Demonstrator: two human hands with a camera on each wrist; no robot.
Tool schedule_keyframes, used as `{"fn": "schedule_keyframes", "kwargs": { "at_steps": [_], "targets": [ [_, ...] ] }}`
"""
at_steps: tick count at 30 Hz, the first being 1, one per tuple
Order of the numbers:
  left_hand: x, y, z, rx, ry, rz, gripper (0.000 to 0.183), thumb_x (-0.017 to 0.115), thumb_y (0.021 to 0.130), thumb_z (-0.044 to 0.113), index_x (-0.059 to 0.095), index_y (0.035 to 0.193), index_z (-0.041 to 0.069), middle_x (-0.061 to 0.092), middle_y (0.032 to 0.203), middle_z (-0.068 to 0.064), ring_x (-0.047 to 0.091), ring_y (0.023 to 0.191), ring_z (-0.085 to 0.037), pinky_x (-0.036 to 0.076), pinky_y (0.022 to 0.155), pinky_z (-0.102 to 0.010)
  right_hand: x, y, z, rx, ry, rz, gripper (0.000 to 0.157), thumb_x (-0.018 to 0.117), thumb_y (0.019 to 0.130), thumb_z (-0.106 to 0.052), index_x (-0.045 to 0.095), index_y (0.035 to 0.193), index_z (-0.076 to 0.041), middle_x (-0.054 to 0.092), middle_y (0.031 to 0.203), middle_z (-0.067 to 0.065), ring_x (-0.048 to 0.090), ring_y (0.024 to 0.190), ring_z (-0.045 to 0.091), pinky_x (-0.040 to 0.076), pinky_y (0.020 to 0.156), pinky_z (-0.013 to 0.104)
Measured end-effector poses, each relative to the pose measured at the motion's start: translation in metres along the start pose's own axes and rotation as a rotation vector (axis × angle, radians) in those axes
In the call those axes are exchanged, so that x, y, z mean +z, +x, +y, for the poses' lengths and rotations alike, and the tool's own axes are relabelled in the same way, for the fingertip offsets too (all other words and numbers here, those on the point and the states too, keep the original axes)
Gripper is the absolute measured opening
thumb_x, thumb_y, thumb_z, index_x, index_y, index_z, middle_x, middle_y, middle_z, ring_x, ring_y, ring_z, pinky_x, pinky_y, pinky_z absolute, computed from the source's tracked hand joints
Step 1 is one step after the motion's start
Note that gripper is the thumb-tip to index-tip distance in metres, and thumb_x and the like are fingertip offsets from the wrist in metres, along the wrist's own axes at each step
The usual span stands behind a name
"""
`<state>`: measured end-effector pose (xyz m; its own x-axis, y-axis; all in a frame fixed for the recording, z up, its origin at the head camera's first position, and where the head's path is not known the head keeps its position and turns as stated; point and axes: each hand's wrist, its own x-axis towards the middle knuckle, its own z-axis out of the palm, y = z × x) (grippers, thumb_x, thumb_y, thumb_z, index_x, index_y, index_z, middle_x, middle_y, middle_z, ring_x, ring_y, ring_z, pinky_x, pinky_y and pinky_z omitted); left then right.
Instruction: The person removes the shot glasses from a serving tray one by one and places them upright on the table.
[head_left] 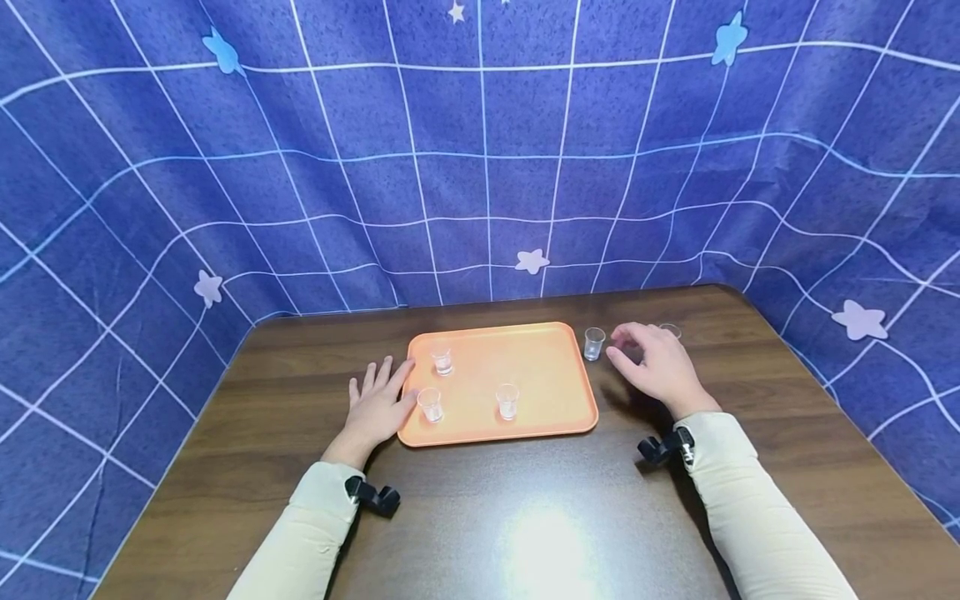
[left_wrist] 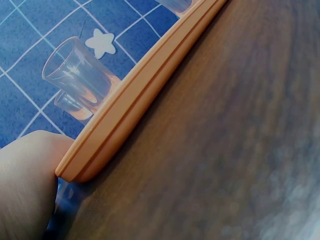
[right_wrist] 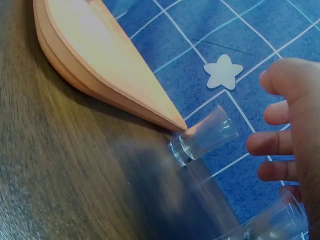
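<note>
An orange tray (head_left: 532, 367) lies on the table with three clear shot glasses standing on it: one at the back left (head_left: 443, 362), one at the front left (head_left: 431, 406) and one near the middle front (head_left: 507, 402). My left hand (head_left: 377, 410) touches the tray's left edge, fingers spread and straight. In the left wrist view its thumb side meets the tray's corner (left_wrist: 75, 167). Just off the tray's right side stands another shot glass (head_left: 594, 344). My right hand (head_left: 656, 362) hovers beside that glass, fingers loosely bent, with nothing between them.
One more shot glass (head_left: 670, 330) stands behind my right hand, partly hidden by it; the right wrist view shows this glass (right_wrist: 277, 220) at the bottom. Blue cloth (head_left: 517, 183) with white lines and stars hangs behind the brown wooden table (head_left: 450, 517).
</note>
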<state>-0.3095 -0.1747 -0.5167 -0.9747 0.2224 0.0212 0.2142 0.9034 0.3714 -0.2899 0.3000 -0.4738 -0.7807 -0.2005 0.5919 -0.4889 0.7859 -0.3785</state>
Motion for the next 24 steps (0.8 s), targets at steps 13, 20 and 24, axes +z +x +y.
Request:
{"fn": "schedule_keyframes", "kwargs": {
  "at_steps": [13, 20, 24],
  "targets": [
    [0.001, 0.001, -0.002, 0.012, -0.001, 0.015, 0.061, 0.043, 0.104, 0.046, 0.030, 0.161, 0.027, 0.016, 0.167, -0.021, 0.003, 0.153, -0.047, -0.008, 0.114, -0.070, 0.003, 0.008, -0.014, 0.007, 0.053, -0.030, 0.022, 0.072, 0.089, -0.023, 0.069, 0.104, -0.008, 0.071, 0.097, 0.006, 0.067, 0.092, 0.026, 0.050, 0.081, 0.045],
    [0.001, 0.000, -0.001, 0.009, 0.011, 0.011, 0.061, 0.042, 0.104, 0.046, 0.029, 0.161, 0.026, 0.017, 0.166, -0.022, 0.004, 0.152, -0.048, -0.006, 0.114, -0.071, 0.006, 0.016, -0.028, -0.027, 0.090, -0.024, 0.018, 0.072, 0.089, -0.023, 0.070, 0.101, -0.009, 0.071, 0.094, 0.003, 0.066, 0.088, 0.025, 0.049, 0.080, 0.043],
    [0.000, 0.000, 0.001, 0.006, 0.016, 0.007, 0.061, 0.043, 0.104, 0.045, 0.029, 0.161, 0.026, 0.017, 0.166, -0.022, 0.004, 0.152, -0.048, -0.006, 0.114, -0.071, 0.009, 0.018, -0.033, -0.053, 0.104, -0.022, 0.017, 0.071, 0.089, -0.021, 0.070, 0.100, -0.008, 0.070, 0.090, 0.003, 0.065, 0.085, 0.027, 0.049, 0.079, 0.043]
  ]
}}
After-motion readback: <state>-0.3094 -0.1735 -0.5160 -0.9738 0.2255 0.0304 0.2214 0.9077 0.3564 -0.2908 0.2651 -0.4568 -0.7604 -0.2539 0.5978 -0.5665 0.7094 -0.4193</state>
